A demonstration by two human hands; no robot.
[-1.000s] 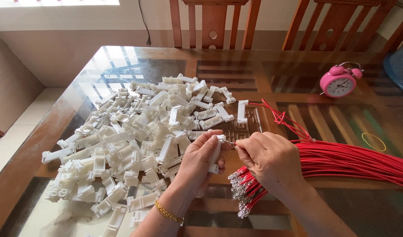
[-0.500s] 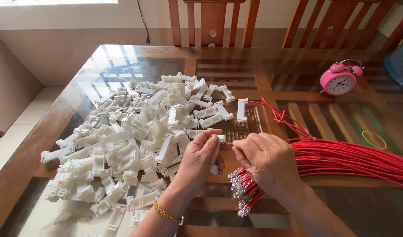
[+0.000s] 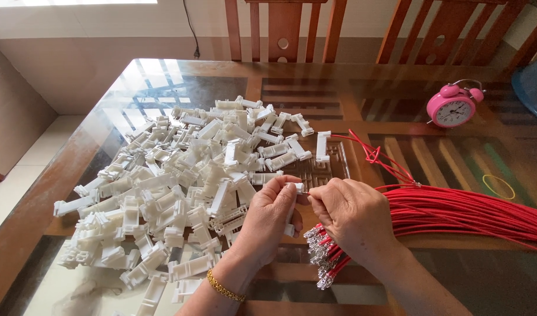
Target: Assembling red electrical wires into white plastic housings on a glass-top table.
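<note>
My left hand (image 3: 267, 219) grips a white plastic connector piece (image 3: 293, 202) upright between thumb and fingers, a gold bracelet on its wrist. My right hand (image 3: 350, 213) pinches the end of a red wire against the top of that piece, right where the two hands meet. A thick bundle of red wires (image 3: 473, 212) runs from under my right hand toward the right edge, its metal-tipped ends (image 3: 320, 251) fanned out below my right palm. A big heap of white plastic connector pieces (image 3: 175, 193) lies just left of my hands.
All of it rests on a glass-topped wooden table (image 3: 315, 99). A pink alarm clock (image 3: 453, 106) stands at the far right, a yellow rubber band (image 3: 498, 186) lies on the glass near it. Wooden chairs (image 3: 283, 29) stand behind the far edge.
</note>
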